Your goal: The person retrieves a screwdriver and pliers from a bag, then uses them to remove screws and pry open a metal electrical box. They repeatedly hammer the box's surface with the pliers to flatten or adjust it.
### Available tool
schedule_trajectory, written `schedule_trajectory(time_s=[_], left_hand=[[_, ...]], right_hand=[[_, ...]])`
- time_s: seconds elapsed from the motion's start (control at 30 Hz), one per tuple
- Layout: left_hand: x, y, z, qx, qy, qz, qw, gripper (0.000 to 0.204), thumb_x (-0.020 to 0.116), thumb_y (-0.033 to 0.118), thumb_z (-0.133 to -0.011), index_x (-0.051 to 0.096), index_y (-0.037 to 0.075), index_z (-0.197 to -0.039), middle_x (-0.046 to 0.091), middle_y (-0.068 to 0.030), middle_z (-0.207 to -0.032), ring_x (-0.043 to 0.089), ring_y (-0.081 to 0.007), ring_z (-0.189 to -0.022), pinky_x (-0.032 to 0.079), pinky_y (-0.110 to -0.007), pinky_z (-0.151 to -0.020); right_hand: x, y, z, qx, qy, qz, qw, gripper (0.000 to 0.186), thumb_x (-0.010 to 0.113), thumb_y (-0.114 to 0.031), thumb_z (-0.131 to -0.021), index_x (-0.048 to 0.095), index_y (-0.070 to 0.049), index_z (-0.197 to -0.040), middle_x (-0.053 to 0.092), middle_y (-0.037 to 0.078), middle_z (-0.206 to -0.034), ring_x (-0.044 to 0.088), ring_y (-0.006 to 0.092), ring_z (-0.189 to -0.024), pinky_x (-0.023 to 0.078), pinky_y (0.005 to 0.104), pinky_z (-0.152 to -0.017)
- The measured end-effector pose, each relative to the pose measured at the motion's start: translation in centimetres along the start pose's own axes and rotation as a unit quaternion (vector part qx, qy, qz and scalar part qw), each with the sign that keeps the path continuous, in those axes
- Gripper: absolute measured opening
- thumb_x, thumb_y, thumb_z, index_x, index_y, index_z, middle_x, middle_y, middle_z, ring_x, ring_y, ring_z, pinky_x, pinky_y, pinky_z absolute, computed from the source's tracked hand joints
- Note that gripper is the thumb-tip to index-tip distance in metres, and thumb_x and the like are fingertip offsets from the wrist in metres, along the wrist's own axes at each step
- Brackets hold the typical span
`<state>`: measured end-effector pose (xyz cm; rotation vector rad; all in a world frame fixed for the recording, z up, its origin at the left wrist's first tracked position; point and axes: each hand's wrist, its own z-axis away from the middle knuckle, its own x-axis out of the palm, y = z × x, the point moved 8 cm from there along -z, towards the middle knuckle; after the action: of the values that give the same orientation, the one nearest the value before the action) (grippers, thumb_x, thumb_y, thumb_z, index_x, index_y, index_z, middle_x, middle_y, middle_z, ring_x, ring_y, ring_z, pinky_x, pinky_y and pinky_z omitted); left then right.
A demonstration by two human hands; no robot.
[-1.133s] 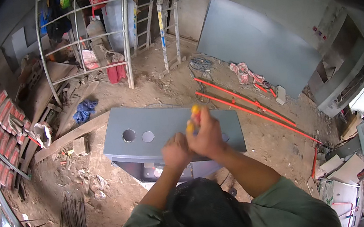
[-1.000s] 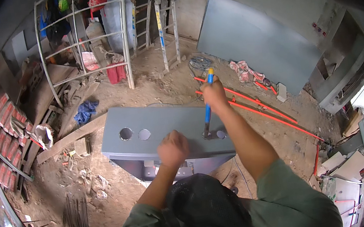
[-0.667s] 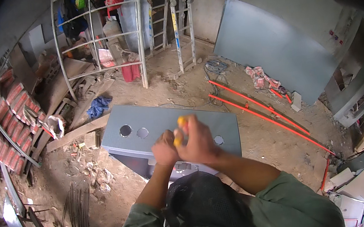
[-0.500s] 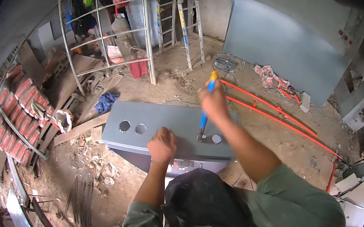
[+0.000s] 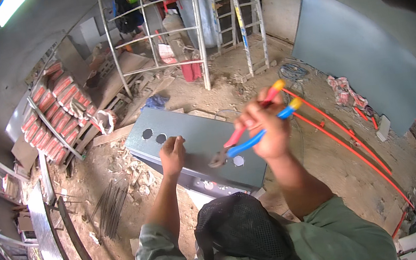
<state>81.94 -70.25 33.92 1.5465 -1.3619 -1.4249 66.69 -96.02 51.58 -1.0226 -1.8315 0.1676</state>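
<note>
A grey metal box [image 5: 192, 127] lies on the dirt floor in front of me, with two round holes near its left end and two near its right. My right hand [image 5: 269, 127] is closed on a pair of pliers [image 5: 245, 143] with red and blue handles tipped in yellow. Their metal jaws point down and left, just over the box beside the right-hand holes; whether they touch it I cannot tell. My left hand [image 5: 172, 155] is on the box top, right of the left-hand holes, its fingers curled together. Anything inside them is hidden.
Two orange-red tubes [image 5: 350, 153] run along the floor at right, near a coiled cable [image 5: 292, 71]. Stacked red-and-white sacks [image 5: 61, 110] stand at left, metal rods [image 5: 110, 208] below them. Behind are a scaffold frame [image 5: 201, 36], a ladder [image 5: 241, 20] and a leaning grey sheet [image 5: 362, 62].
My right hand has raised and turned the pliers, whose two handles now show spread apart. Their jaws have left the hole. My left hand remains on the box; the whole view has shifted.
</note>
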Motion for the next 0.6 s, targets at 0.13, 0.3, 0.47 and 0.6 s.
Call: schedule_trajectory(time_s=[0.13,0.3,0.47,0.6], left_hand=[[4.3,8.8,6.3,-0.023,-0.177,0.174,0.968,0.058,0.052,0.047,-0.111,0.063,-0.006,-0.131,0.074,-0.0154,-0.116,0.072,-0.0233,-0.099,0.057,-0.037,-0.080],[7.9,11.0,10.0,-0.066,-0.253,0.177,0.949,0.046,0.054,0.033,-0.112,0.059,-0.005,-0.138,0.073,-0.0148,-0.117,0.072,-0.0220,-0.102,0.057,-0.035,-0.083],[7.4,9.5,11.0,-0.182,-0.200,0.248,0.930,0.033,0.057,0.022,-0.111,0.064,-0.003,-0.131,0.073,-0.0110,-0.107,0.071,-0.0181,-0.089,0.057,-0.031,-0.078],[6.4,6.4,12.9,-0.235,-0.153,0.357,0.891,0.030,0.056,0.021,-0.110,0.062,-0.006,-0.123,0.066,-0.0092,-0.104,0.065,-0.0167,-0.082,0.052,-0.031,-0.073]], right_hand=[[-4.8,-4.3,-0.4,-0.015,0.068,0.009,0.998,0.024,0.065,-0.006,-0.099,0.047,-0.016,-0.112,0.051,0.000,-0.085,0.053,0.0122,-0.071,0.053,0.0391,-0.072],[-4.2,-1.7,0.1,0.017,0.069,-0.017,0.997,0.020,0.062,-0.009,-0.102,0.047,-0.015,-0.115,0.052,0.000,-0.091,0.054,0.0132,-0.074,0.055,0.0424,-0.076],[-4.5,1.3,-0.3,0.028,0.076,0.061,0.995,0.031,0.065,-0.017,-0.102,0.053,-0.013,-0.130,0.058,0.001,-0.098,0.055,0.0132,-0.091,0.050,0.0384,-0.088],[-2.6,2.5,0.1,0.108,-0.027,0.247,0.963,0.057,0.049,-0.043,-0.111,0.039,-0.008,-0.156,0.065,0.003,-0.116,0.052,0.0092,-0.094,0.043,0.0280,-0.082]])
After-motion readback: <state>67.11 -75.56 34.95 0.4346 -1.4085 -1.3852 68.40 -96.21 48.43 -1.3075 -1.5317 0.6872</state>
